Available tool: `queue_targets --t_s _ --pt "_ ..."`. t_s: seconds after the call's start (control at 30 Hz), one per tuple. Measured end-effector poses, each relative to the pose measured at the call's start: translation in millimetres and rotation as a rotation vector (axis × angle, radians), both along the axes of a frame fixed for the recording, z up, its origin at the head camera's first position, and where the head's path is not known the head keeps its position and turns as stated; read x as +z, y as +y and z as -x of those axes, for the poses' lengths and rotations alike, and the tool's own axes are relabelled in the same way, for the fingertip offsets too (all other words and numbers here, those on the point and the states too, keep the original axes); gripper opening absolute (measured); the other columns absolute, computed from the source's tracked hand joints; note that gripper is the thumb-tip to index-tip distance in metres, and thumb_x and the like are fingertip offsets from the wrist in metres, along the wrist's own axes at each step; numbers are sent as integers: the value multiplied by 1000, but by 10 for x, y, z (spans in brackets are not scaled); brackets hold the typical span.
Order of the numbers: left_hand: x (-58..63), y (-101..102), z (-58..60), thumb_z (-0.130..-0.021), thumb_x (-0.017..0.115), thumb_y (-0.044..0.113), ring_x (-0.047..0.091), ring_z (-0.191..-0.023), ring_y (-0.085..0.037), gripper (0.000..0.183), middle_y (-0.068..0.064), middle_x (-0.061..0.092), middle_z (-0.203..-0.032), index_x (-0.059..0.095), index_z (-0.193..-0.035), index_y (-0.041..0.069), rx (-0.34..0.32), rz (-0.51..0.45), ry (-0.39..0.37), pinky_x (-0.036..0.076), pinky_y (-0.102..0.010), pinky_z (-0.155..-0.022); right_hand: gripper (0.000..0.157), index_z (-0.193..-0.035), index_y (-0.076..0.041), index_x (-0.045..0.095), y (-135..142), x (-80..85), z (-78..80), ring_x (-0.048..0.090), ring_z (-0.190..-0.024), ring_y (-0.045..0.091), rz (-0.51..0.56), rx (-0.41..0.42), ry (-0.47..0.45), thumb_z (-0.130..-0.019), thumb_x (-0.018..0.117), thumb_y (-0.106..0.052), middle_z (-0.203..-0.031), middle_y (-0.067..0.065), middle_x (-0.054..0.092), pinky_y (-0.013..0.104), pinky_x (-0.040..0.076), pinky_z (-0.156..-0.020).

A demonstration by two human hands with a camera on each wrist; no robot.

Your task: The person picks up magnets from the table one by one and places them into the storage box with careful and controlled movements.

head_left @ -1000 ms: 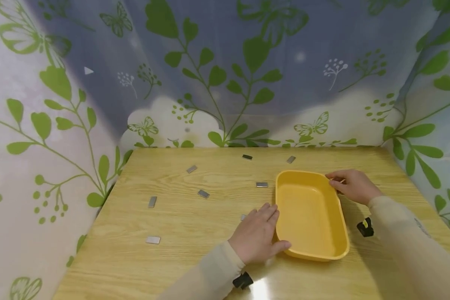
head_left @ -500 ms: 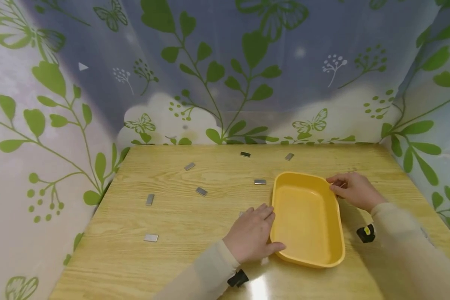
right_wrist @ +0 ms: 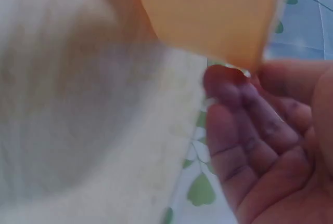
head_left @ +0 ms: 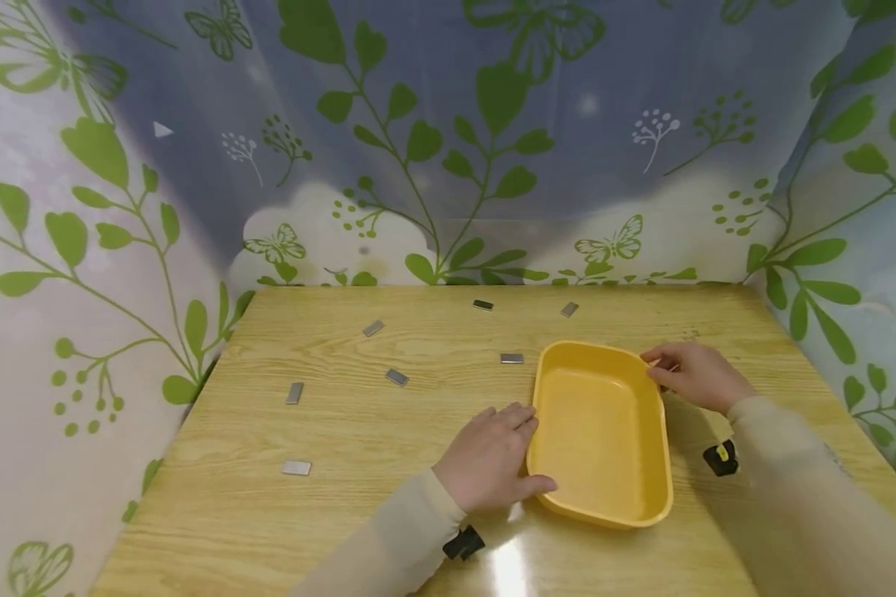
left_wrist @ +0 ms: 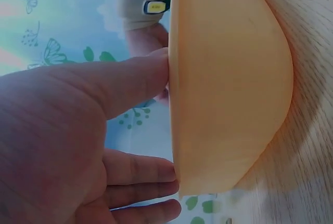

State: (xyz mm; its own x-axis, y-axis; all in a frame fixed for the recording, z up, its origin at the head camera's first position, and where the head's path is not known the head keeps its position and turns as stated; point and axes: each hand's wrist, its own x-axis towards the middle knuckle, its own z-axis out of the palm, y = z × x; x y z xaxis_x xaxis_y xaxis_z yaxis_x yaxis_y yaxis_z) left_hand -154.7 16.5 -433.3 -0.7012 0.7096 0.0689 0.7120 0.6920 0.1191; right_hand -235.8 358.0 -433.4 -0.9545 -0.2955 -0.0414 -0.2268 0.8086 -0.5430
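A yellow plastic tub (head_left: 590, 439) with rounded corners and nothing inside stands on the right half of the table in the head view. My left hand (head_left: 487, 460) lies along its left side, the fingers straight against the rim and the thumb over the near left corner. In the left wrist view, thumb and fingertips of the left hand (left_wrist: 104, 130) touch the rim of the tub (left_wrist: 229, 89). At the far right corner, my right hand (head_left: 694, 375) pinches the rim between thumb and bent fingers. The right wrist view shows that right hand (right_wrist: 270, 130) at the tub's corner (right_wrist: 218, 21).
Several small grey metal blocks lie scattered left of and behind the tub, among them a block (head_left: 511, 358) close to its left side and another block (head_left: 296, 468) farther left. Patterned curtains (head_left: 448, 166) stand round the wooden table (head_left: 216, 514). Black devices (head_left: 720, 458) show at both wrists.
The tub has slid slightly left and toward me, with both hands moving along on it. A metal block beside the left hand is now hidden by it.
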Motion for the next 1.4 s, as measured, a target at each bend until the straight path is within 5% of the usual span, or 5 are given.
queue_targets --t_s 0.23,0.5,0.73,1.0,1.4 --pt "1 18 -13 -87 56 63 43 -132 -24 81 -11 45 -144 49 -139 1 1 2 -15 38 -39 -105 41 -128 4 56 -1 345 271 66 -81 22 -167 89 -110 -97 58 -22 -97 6 69 42 53 -70" --pt "21 -9 4 -89 55 60 45 -130 -23 78 -11 47 -142 49 -138 0 18 10 -23 37 -35 -106 34 -121 5 62 -178 608 615 65 -88 30 -315 159 -5 -94 62 -16 -100 14 69 49 51 -78" --pt "-22 -39 70 -88 51 66 34 -138 -24 85 -10 38 -149 40 -145 3 12 10 -42 33 -43 -108 30 -116 6 64 -313 696 927 62 -95 36 -421 202 53 -92 65 -12 -105 20 66 50 50 -81" --pt "-84 -64 100 -84 37 78 16 -145 -23 98 -4 17 -159 24 -153 10 -21 31 -121 25 -50 -111 37 -122 2 62 -574 669 1269 60 -104 36 -418 173 34 -91 67 -16 -116 20 63 50 48 -88" --pt "-84 -60 90 -82 39 79 14 -145 -21 101 -4 16 -159 24 -153 10 -20 58 -135 23 -45 -113 43 -125 1 62 -642 278 1613 60 -108 35 -459 181 -2 -87 72 -18 -119 20 62 48 48 -89"
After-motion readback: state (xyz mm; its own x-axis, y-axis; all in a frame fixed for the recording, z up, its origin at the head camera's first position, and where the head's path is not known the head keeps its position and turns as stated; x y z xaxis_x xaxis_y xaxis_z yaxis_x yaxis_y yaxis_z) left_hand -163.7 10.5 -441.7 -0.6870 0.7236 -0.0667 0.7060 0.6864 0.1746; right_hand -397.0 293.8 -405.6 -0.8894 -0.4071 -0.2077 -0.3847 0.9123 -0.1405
